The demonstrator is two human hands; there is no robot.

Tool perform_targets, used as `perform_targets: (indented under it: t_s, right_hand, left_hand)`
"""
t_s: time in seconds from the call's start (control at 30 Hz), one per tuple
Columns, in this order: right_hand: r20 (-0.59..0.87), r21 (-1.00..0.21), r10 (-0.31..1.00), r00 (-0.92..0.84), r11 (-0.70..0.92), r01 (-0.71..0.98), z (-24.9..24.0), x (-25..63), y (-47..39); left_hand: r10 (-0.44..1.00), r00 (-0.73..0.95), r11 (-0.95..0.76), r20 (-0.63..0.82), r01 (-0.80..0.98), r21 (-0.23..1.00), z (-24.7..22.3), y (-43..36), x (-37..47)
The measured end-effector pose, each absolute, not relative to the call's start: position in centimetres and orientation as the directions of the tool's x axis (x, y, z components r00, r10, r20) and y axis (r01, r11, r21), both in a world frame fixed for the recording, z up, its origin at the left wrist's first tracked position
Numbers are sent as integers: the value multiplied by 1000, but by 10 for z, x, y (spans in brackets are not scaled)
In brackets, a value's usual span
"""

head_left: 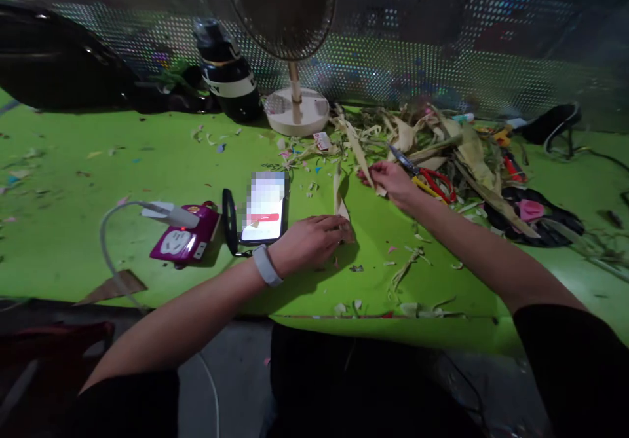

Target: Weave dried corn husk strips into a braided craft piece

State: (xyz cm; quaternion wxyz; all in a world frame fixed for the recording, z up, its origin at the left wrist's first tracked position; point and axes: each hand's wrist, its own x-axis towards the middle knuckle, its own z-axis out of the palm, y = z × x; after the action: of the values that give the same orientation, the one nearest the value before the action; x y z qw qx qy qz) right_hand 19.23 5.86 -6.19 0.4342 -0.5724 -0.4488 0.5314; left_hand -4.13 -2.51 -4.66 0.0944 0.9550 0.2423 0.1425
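A green table (147, 143) carries 1 phone (264, 212), 1 fan (297, 107) and dried husks (466, 156).

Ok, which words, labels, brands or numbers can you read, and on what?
"Y", on the bottle's pale band; its other lettering is unclear.
Too small or blurred to read: the phone's screen, the small card, the magenta power adapter's stickers, the dark marking on the green tabletop.
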Motion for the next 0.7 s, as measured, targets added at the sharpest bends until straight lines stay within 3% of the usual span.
perform_targets:
  t_s: [0.13,0.23,0.37,0.43,0.57,0.7]
  right_hand:
    - [-60,-956,961,271,-133,261,-64,215,123]
    - [23,-952,906,422,-109,285,-59,214,139]
    - [24,-993,953,302,-12,117,-44,201,108]
    - [-39,-997,976,213,-53,60,-36,197,77]
    - [-243,-970,962,125,-236,-64,-29,189,20]
    - [-239,-966,970,30,-235,-109,-33,174,-11]
  left_hand:
    - [498,835,-856,236,429,290,-53,-18,-40]
    - [544,812,-828,210,479,291,-58,-14,-38]
    - [602,764,-795,232,544,270,-61,-13,-38]
    - [631,722,-774,284,557,301,-58,-13,-39]
    - [774,520,-623,362,523,581,-42,-12,-37]
    - [881,434,-368,191,371,852,-21,-8,-24]
